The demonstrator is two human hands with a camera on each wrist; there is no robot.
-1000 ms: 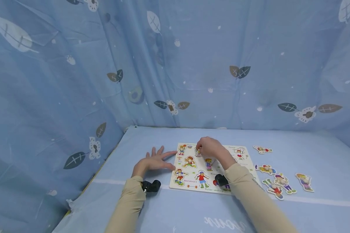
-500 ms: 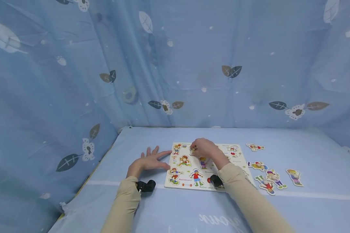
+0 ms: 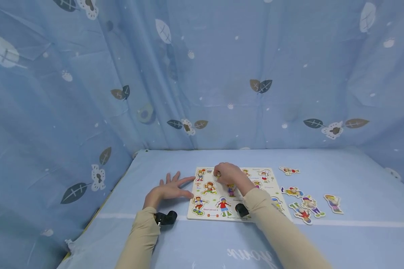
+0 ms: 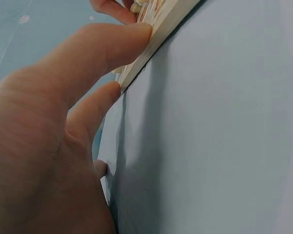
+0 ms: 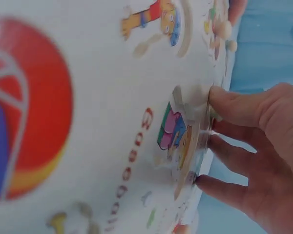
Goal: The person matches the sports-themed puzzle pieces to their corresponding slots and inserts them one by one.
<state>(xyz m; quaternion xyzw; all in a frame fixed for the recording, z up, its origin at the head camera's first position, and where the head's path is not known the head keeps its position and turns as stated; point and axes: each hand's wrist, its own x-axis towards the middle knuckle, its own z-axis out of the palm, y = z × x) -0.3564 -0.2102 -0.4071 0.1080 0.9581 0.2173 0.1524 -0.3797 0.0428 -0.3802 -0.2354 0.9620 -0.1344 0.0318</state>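
A white wooden peg puzzle board (image 3: 219, 218) printed with cartoon children lies flat on the blue sheet. My left hand (image 3: 175, 188) lies flat beside it, fingers straight. Its thumb (image 4: 107, 48) and a finger press the board's left edge (image 4: 156, 48). My right hand (image 3: 218, 175) is curled over the board's upper left part. In the right wrist view that hand (image 5: 207, 139) pinches a puzzle piece (image 5: 178, 141) showing a child, and the piece is tilted up off the board (image 5: 102, 97). Several other pieces sit in their slots.
Several loose cut-out pieces lie on the sheet right of the board, among them one (image 3: 288, 170) at the back and one (image 3: 333, 203) farthest right. A blue leaf-print curtain (image 3: 202, 74) closes the back and left. The sheet's left edge (image 3: 97, 213) drops off.
My head view has drifted, so everything sits a little further left and lower. My right hand has shifted slightly left over the board. My left hand stays planted at the board's edge.
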